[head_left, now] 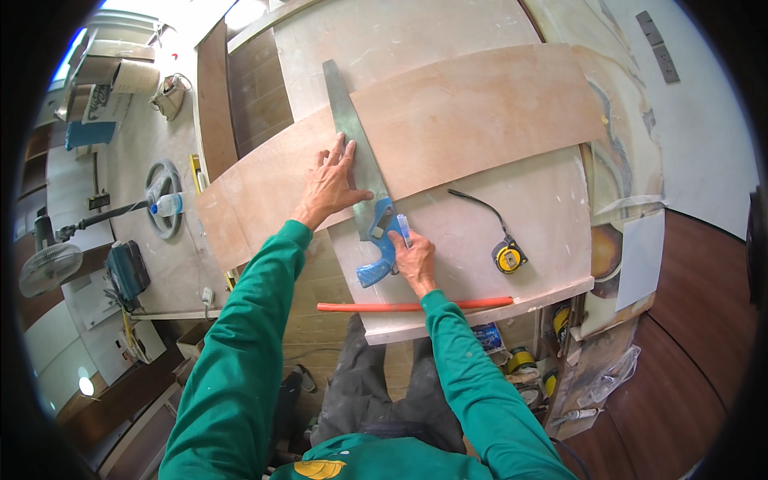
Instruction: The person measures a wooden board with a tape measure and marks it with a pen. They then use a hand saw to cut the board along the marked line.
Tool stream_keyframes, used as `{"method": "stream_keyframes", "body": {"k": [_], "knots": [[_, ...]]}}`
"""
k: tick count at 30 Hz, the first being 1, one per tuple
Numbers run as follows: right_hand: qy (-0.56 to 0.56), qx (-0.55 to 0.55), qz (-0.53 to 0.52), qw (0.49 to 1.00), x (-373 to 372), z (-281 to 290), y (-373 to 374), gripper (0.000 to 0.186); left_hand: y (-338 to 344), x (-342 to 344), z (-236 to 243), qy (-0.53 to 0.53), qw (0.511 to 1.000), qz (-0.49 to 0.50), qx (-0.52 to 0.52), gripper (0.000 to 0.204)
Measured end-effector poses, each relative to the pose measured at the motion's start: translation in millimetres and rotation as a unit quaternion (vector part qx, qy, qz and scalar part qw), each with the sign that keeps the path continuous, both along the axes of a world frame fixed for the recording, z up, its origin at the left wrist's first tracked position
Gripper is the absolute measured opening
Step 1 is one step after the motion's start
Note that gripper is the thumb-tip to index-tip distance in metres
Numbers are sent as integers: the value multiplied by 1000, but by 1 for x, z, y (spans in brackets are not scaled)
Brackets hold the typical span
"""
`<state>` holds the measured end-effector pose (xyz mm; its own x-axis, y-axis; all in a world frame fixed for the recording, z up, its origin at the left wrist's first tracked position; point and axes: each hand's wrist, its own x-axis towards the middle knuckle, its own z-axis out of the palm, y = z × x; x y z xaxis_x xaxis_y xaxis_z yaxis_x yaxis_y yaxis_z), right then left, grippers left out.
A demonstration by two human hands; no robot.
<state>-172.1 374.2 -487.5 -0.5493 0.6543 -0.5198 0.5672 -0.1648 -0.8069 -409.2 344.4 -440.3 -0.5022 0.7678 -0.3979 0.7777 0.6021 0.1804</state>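
Surface (552, 188) had room between right hand (416, 262), pinching pen (404, 229), and tape measure (509, 257); red tube (376, 307) lined near edge. Left hand (326, 186) lay spread on metal saw blade (367, 166).

A blue-handled saw (367, 169) lies across a tan board (480, 116), beside a pen (404, 230), perhaps a marker.

Dark lettering stands on a pale carton (110, 106) at the far left, too partial to read. At the near right, a blue packet (488, 336) shows blurred pale print. Markings on the yellow-and-black tape measure (510, 258), at right, are too small to make out.
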Motion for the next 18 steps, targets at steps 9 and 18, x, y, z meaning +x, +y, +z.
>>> {"method": "stream_keyframes", "body": {"k": [9, 18], "knots": [[0, -2, -21, 1000, -1, 0, -8, 34, -2, -5, -2, 8, 1000, -14, 1, 119], [-6, 24, -27, 999, 2, -3, -13, 34, -3, -4, -2, 9, 1000, -22, 6, 119]]}}
